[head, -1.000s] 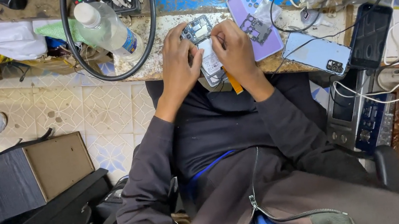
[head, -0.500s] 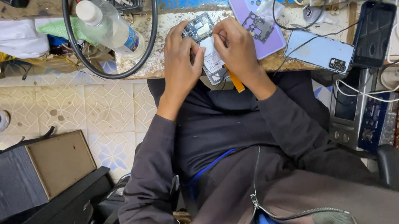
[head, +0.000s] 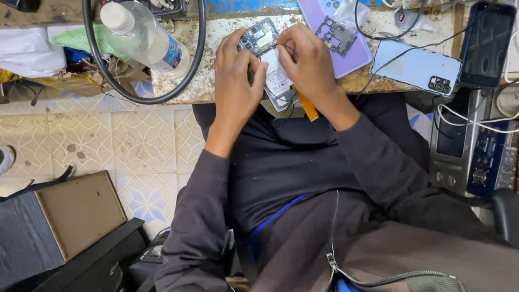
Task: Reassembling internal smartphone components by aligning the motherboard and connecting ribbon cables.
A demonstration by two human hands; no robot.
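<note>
Overhead, a worn workbench (head: 222, 82) ran across the top, its near edge against the seated person's lap. Black cable loop (head: 149, 42) lay on it, ringing a clear plastic bottle (head: 145, 35) on its side. Right of centre lay a lilac phone back cover (head: 332, 23); beyond it a pale blue phone (head: 415, 67) face down, then a black phone (head: 486, 42). At the bench edge sat an opened phone (head: 270, 61), internals exposed. Left hand (head: 235, 87) curled around its left side, gripping. Right hand (head: 309, 65) pressed on it, fingers pinched narrow at its upper part; an orange tool (head: 306, 105) poked out beneath the palm.
</note>
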